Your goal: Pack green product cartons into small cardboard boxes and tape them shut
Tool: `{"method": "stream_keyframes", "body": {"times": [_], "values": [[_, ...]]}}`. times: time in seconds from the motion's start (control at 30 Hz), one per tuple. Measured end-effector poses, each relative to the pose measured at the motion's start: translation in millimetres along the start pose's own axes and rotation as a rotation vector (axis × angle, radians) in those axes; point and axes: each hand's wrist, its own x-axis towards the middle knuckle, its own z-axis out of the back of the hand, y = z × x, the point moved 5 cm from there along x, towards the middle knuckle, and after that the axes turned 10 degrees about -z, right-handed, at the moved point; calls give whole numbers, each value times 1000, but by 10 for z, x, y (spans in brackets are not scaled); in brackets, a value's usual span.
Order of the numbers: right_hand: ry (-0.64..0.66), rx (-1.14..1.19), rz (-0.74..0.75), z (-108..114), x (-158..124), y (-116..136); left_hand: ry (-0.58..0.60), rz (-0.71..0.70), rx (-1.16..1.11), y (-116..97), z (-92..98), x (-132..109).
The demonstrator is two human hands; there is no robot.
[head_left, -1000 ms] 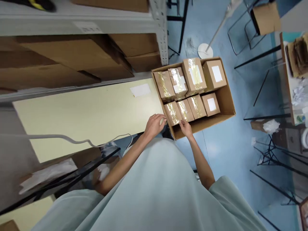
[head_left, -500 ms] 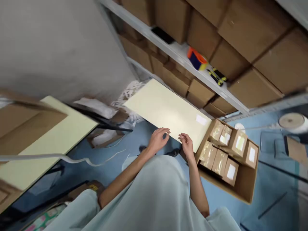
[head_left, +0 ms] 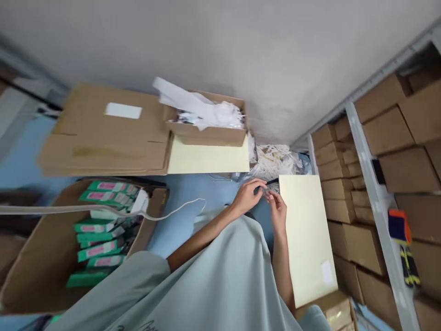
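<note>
My left hand [head_left: 248, 196] and my right hand [head_left: 278, 212] are held close together in front of me, above the blue floor. Their fingertips meet and the fingers are curled in a pinch. If anything is between them, it is too small to make out. To the right of my hands lies a pale yellow board [head_left: 306, 234] with a small white label. My light grey-green garment [head_left: 220, 285] fills the lower middle of the view.
An open carton [head_left: 37, 257] with several green and pink packets stands at the lower left. Flattened cardboard [head_left: 103, 133] and a box of white paper scraps [head_left: 206, 122] lie by the wall. Shelves of brown boxes [head_left: 396, 151] run along the right. A white cable [head_left: 103, 209] crosses the left.
My view has swung left, away from the carton of taped small boxes towards the wall and the carton of green packets. My hands have left that carton and come together, fingertips touching.
</note>
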Motion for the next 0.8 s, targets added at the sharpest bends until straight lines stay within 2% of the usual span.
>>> {"method": "stream_keyframes", "body": {"times": [0.13, 0.27, 0.37, 0.47, 0.53, 0.6, 0.7, 0.8], "values": [[265, -101, 41, -784, 366, 328, -237, 102, 64, 220, 752, -23], [549, -194, 30, -1564, 735, 525, -474, 199, 161, 393, 1429, -159], [764, -260, 23, -2183, 921, 661, -639, 288, 256, 483, 1891, -353], [960, -319, 30, -2778, 972, 795, -812, 408, 348, 491, 2264, -634], [1073, -352, 37, -3126, 956, 853, -927, 507, 394, 461, 2414, -845], [1174, -387, 42, -3426, 918, 861, -1046, 591, 420, 417, 2475, -1055], [1304, -469, 36, -3786, 819, 774, -1202, 687, 425, 358, 2438, -1359], [1428, -580, 32, -4057, 615, 646, -1322, 744, 417, 280, 2359, -1659]]}}
